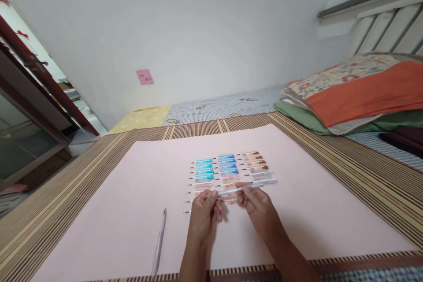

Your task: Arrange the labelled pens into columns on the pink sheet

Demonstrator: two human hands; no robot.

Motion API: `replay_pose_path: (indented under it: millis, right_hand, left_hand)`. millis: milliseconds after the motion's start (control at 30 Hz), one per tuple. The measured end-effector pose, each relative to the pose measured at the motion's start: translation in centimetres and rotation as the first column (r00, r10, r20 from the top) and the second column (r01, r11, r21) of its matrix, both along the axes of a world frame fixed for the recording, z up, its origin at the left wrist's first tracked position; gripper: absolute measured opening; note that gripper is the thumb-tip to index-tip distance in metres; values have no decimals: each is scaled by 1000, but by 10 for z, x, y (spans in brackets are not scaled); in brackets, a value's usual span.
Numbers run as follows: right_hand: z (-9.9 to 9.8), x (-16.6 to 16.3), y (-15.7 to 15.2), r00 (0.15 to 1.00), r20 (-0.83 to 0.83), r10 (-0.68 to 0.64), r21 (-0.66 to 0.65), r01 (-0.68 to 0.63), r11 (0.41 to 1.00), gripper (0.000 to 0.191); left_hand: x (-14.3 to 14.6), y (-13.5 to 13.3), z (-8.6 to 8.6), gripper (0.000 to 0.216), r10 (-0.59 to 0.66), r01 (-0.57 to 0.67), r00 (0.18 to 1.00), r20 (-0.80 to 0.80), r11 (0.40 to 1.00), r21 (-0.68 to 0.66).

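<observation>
A slim whitish pen (228,192) is held level between both hands, above the pink sheet (115,211). My left hand (203,216) pinches its left end between thumb and fingers. My right hand (259,209) grips it farther right with thumb and forefinger. Just beyond and partly behind my hands lie columns of pens: teal pens (203,171) on the left, blue pens (227,161) in the middle and brown pens (254,158) on the right. Paler pens lie nearer, some hidden by my hands. A single clear-looking pen (160,242) lies apart, to the left of my left forearm.
The sheet lies on a striped mat (76,172). Behind it is a checked cloth (214,108) with a yellow part, against a white wall (198,31) bearing a pink note (144,76). Folded bedding with an orange cover (363,97) is stacked at the right.
</observation>
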State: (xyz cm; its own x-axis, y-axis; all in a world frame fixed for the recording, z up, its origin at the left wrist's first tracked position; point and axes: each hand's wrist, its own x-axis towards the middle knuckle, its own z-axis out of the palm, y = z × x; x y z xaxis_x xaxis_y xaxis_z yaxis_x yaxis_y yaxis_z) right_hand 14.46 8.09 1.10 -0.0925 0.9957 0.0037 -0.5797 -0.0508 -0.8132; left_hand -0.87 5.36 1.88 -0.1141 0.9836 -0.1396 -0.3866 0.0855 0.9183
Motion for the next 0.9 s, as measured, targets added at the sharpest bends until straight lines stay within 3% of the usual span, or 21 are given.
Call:
replay_pose_path:
  millis: [400, 700, 900]
  right_hand:
    - [2, 12, 9, 997, -1, -75, 19, 75, 997, 26]
    - [1, 17, 10, 993, 19, -117, 18, 117, 993, 26]
    - [-3, 19, 14, 990, -72, -124, -33, 122, 992, 23]
  left_hand:
    - [-3, 1, -2, 39, 54, -54, 998, 43, 999, -9]
    - [0, 1, 5, 38, 139, -138, 976, 165, 990, -21]
    - [-3, 1, 3, 37, 169, -164, 966, 196, 986, -37]
